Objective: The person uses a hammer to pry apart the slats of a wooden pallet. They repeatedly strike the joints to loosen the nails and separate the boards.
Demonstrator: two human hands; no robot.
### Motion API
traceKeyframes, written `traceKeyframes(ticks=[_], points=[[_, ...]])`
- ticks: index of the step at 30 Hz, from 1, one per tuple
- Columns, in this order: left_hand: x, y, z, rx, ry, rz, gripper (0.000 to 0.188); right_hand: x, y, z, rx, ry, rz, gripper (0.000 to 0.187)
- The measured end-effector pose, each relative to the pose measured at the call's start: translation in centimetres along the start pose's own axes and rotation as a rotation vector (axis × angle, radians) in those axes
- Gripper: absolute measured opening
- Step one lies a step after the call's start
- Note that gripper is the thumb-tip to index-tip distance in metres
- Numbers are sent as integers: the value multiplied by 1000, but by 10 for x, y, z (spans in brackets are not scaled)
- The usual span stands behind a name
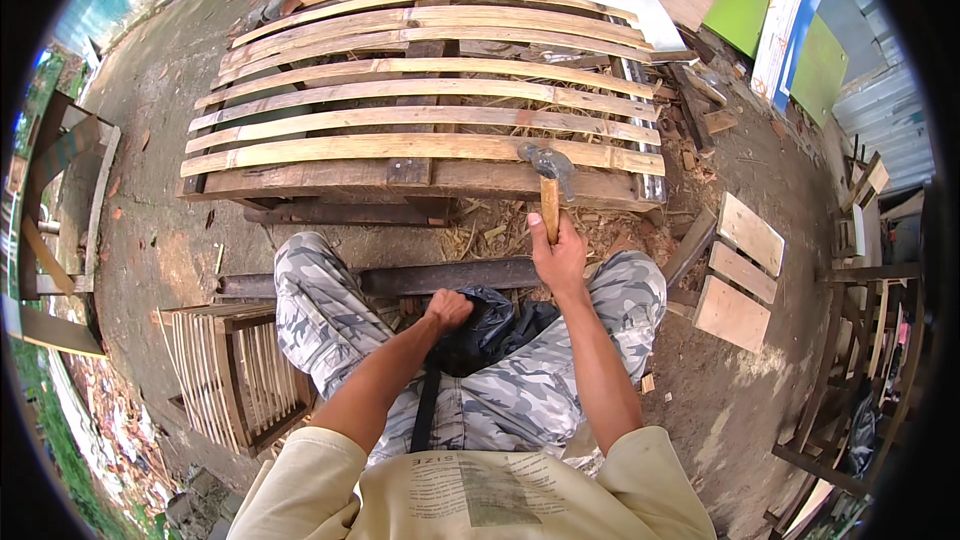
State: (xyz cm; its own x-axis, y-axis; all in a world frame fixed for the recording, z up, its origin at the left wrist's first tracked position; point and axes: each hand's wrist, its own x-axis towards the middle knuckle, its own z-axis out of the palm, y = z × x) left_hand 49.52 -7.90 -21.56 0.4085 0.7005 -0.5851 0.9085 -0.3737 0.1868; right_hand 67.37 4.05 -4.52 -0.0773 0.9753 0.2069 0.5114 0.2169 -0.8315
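Mid-frame, right hand [560, 258] grips likely head-heavy claw hammer [549, 185] by its handle [550, 220]; left hand [450, 310] touches black bag [470, 345], grasp unclear.

**Slim gaps ahead, open room left**

Narrow gaps run between the long pale bamboo slats [350, 119], barred midway by a brown wooden crosspiece [410, 172]. A wooden-handled claw hammer [549, 190] obstructs the nearest slat [350, 148]. Left, grey concrete floor [150, 175] lies open beyond a slatted wooden crate [234, 380].
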Motion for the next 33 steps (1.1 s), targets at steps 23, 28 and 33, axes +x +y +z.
traceKeyframes(ticks=[23, 28, 33], points=[[-73, 5, -157, -223, -57, 1, 25, 0, 4, -12, 69, 4, -18, 35], [-98, -36, -302, -746, 330, 389, 21, -1, 1, -20, 115, 19, 49, 35], [-12, -117, -377, -606, 1097, 167, 20, -4, 9, -25, 24, 38, 43, 36]])
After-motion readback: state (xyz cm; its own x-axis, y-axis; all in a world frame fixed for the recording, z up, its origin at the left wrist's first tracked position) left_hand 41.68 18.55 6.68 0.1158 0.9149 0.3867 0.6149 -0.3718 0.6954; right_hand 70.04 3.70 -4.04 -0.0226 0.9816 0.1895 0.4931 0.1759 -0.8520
